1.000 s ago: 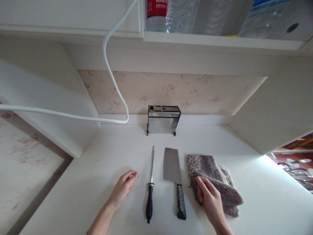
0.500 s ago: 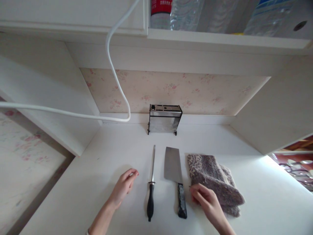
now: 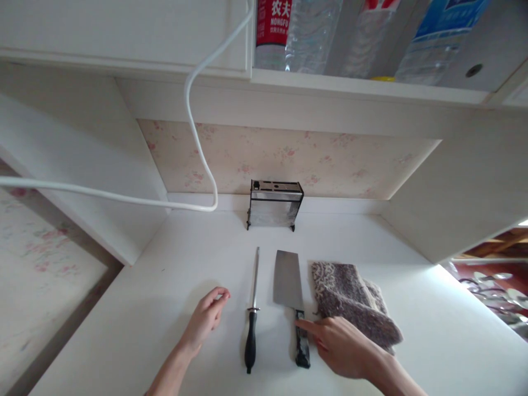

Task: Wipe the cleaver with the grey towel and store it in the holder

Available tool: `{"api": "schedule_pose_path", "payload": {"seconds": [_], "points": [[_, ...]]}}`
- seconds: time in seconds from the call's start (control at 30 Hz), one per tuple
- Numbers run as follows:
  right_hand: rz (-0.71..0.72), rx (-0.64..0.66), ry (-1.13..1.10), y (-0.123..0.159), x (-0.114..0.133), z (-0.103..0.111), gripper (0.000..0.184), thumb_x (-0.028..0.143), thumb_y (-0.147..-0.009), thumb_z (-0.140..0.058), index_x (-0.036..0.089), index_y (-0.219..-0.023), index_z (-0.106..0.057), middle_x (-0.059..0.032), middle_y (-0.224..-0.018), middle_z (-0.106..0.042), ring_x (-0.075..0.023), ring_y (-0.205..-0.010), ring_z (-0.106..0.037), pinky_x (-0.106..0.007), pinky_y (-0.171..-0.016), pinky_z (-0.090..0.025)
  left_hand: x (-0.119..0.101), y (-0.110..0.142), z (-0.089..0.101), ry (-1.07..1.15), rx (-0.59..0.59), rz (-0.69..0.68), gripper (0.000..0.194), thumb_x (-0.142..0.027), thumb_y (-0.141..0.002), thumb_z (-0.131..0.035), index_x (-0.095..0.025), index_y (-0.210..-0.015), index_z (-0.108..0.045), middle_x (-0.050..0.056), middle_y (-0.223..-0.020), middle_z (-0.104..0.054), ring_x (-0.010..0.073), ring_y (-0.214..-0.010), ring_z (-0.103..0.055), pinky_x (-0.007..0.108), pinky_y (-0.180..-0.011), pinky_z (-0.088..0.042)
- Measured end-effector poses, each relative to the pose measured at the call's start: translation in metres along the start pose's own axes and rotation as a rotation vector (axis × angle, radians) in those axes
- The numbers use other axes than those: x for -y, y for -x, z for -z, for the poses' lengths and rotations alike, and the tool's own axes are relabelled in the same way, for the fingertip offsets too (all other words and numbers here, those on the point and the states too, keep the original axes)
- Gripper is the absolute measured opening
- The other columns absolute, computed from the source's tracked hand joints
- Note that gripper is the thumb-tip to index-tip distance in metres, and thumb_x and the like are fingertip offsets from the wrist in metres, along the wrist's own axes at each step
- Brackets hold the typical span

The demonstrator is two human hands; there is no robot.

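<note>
A cleaver with a broad steel blade and black handle lies flat on the white counter, blade pointing away from me. My right hand has its index finger stretched across the upper part of the handle, the other fingers curled beside it; they are not wrapped round it. Left of the cleaver lies a honing steel, a thin metal rod with a black handle. My left hand rests further left, fingers loosely curled together with nothing in them. A folded brown-and-white towel lies right of the cleaver, partly behind my right hand.
A metal and black knife rack stands against the back wall. A white cable hangs across the left side. Overhead, a cabinet shelf holds several plastic bottles. White side panels flank the counter.
My right hand has moved left from beside the towel, and its index finger has stretched out over the cleaver's handle. My left hand stays much the same. The view has tilted slightly upward.
</note>
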State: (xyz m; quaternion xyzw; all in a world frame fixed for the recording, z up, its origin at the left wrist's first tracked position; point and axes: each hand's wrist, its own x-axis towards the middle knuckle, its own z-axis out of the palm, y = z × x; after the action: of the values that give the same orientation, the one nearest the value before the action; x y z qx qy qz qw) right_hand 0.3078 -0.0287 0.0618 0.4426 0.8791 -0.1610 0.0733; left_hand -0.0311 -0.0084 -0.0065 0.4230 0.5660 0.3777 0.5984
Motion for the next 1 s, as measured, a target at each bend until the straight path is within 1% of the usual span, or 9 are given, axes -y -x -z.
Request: {"api": "schedule_pose_path", "payload": {"seconds": [0.13,0.23,0.37,0.53,0.63,0.77,0.83,0.9,1.0], "points": [[0.047,0.037,0.079,-0.011,0.003,0.003,0.066,0.014,-0.072,-0.046,0.036,-0.135,-0.047,-0.0024,-0.086,-0.073,-0.0249,-0.073,-0.071,-0.027,-0.054,-0.036,0.002,0.0,0.0,0.003,-0.019,-0.008,0.041,-0.057,-0.083,-0.055,-0.019,-0.097,-0.051,-0.011,-0.053,-0.021,0.0071,-0.048,-0.014,0.023,-0.044,-0.011],[0.073,0.057,0.122,-0.018,0.006,0.005,0.054,0.015,-0.073,-0.047,0.036,-0.121,-0.057,-0.0012,-0.079,-0.073,-0.0242,-0.071,-0.071,-0.026,-0.052,-0.035,0.003,0.001,0.001,0.002,-0.02,-0.017,0.04,-0.056,-0.083,-0.054,-0.019,-0.097,-0.051,-0.011,-0.053,-0.022,0.007,-0.047,-0.015,0.022,-0.044,-0.011],[0.116,0.086,0.161,-0.02,0.007,0.007,0.031,0.013,-0.075,-0.047,0.029,-0.095,-0.066,-0.0017,-0.073,-0.072,-0.0218,-0.067,-0.07,-0.024,-0.051,-0.034,0.004,0.001,0.002,0.036,-0.029,-0.038,0.041,-0.056,-0.083,-0.056,-0.018,-0.098,-0.051,-0.011,-0.053,-0.022,0.0068,-0.048,-0.015,0.022,-0.044,-0.011],[0.118,0.052,0.166,-0.01,0.005,0.024,0.031,0.011,-0.073,-0.05,0.028,-0.092,-0.066,-0.0015,-0.064,-0.068,-0.0203,-0.06,-0.067,-0.024,-0.049,-0.031,0.002,0.0,0.002,0.046,-0.026,-0.025,0.043,-0.057,-0.081,-0.056,-0.018,-0.098,-0.053,-0.011,-0.052,-0.021,0.0066,-0.047,-0.014,0.021,-0.044,-0.011],[0.04,-0.093,0.078,-0.002,0.001,0.044,0.023,0.019,-0.08,-0.053,0.028,-0.097,-0.068,-0.0017,-0.067,-0.069,-0.0179,-0.06,-0.066,-0.024,-0.051,-0.035,0.001,-0.001,0.002,0.054,-0.04,-0.021,0.043,-0.056,-0.08,-0.058,-0.018,-0.097,-0.054,-0.01,-0.054,-0.023,0.0064,-0.047,-0.016,0.021,-0.043,-0.011],[-0.154,-0.458,-0.104,0.002,-0.012,0.069,0.024,0.043,-0.088,-0.055,0.029,-0.102,-0.07,-0.0006,-0.076,-0.072,-0.0148,-0.06,-0.064,-0.024,-0.057,-0.044,0.0,-0.002,0.0,0.079,-0.015,-0.031,0.041,-0.055,-0.079,-0.06,-0.018,-0.095,-0.055,-0.01,-0.054,-0.021,0.0063,-0.047,-0.014,0.02,-0.043,-0.01],[-0.27,-0.626,-0.198,0.002,-0.019,0.082,0.027,0.048,-0.086,-0.058,0.028,-0.098,-0.071,0.001,-0.072,-0.071,-0.013,-0.055,-0.062,-0.023,-0.055,-0.047,0.001,-0.002,0.0,0.09,-0.011,-0.039,0.04,-0.055,-0.079,-0.06,-0.018,-0.094,-0.055,-0.011,-0.054,-0.02,0.0063,-0.047,-0.014,0.02,-0.043,-0.01],[-0.368,-0.751,-0.271,0.002,-0.026,0.1,0.029,0.049,-0.08,-0.064,0.025,-0.095,-0.073,0.0025,-0.059,-0.066,-0.0121,-0.048,-0.059,-0.023,-0.049,-0.047,0.002,-0.002,0.0,0.1,-0.016,-0.038,0.04,-0.054,-0.079,-0.06,-0.018,-0.094,-0.056,-0.011,-0.053,-0.02,0.0062,-0.047,-0.014,0.02,-0.043,-0.01],[-0.464,-0.898,-0.464,0.003,-0.037,0.137,0.035,0.046,-0.073,-0.071,0.021,-0.098,-0.072,0.0018,-0.055,-0.065,-0.0152,-0.048,-0.062,-0.025,-0.048,-0.052,0.003,-0.002,0.001,0.099,-0.018,-0.041,0.039,-0.053,-0.08,-0.059,-0.017,-0.095,-0.056,-0.011,-0.052,-0.02,0.0062,-0.046,-0.015,0.02,-0.043,-0.011]]}}
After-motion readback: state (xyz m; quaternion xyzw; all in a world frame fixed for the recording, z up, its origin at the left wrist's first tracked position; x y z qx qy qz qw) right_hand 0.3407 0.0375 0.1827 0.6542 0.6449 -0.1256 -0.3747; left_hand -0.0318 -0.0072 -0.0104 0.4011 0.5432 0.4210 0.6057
